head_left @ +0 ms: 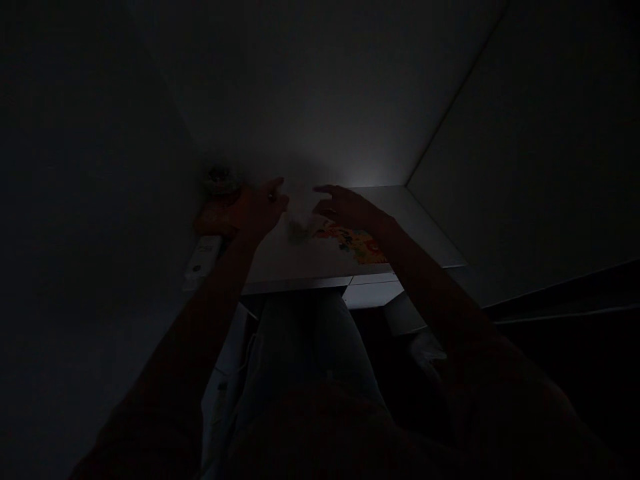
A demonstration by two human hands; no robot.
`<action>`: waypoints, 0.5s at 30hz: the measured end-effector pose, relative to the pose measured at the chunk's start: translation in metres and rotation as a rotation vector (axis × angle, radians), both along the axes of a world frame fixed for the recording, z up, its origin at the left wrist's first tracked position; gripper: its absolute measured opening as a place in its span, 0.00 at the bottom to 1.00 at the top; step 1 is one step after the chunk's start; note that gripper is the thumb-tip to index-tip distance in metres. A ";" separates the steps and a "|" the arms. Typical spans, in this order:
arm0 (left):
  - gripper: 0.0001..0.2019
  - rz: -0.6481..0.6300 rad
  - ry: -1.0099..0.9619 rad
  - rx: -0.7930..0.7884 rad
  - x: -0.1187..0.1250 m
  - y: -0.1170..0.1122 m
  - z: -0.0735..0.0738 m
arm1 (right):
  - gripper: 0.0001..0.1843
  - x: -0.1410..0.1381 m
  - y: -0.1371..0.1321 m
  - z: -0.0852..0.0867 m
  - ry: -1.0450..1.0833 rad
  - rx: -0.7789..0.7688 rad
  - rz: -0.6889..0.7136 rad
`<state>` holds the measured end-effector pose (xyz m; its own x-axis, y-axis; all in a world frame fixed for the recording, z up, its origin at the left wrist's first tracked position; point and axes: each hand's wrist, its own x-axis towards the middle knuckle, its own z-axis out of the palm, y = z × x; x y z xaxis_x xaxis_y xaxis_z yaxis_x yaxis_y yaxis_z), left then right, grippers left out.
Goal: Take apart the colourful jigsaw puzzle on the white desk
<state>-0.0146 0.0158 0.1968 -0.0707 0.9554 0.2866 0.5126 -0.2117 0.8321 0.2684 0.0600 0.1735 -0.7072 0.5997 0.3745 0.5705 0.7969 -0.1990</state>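
Observation:
The scene is very dark. Both my arms reach forward over a small white table (300, 267). My left hand (260, 207) hovers above the table's left part with fingers stretched toward the middle. My right hand (347, 207) is opposite it, fingers extended and slightly curled. Between the two hands sits a small pale object (299, 230) on the table; I cannot make out what it is. Neither hand visibly holds anything. A colourful printed sheet (357, 243) lies under my right wrist.
An orange object (213, 220) and a small dark round thing (220, 179) sit at the table's far left corner. A white device (200, 263) lies along the left edge. Walls close in at left, back and right. My legs are under the table.

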 end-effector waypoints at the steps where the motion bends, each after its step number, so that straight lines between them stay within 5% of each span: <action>1: 0.35 0.016 0.016 -0.022 -0.002 0.000 0.002 | 0.18 -0.001 0.000 0.002 0.037 0.015 -0.021; 8: 0.38 0.019 0.179 -0.056 -0.011 -0.004 -0.009 | 0.17 0.007 -0.006 -0.010 0.250 -0.038 -0.030; 11: 0.41 0.003 0.105 -0.050 -0.017 0.000 -0.025 | 0.23 0.045 -0.020 -0.026 0.282 -0.107 -0.143; 15: 0.41 -0.009 -0.055 -0.031 -0.023 0.002 -0.043 | 0.26 0.113 -0.053 -0.066 0.025 -0.283 -0.377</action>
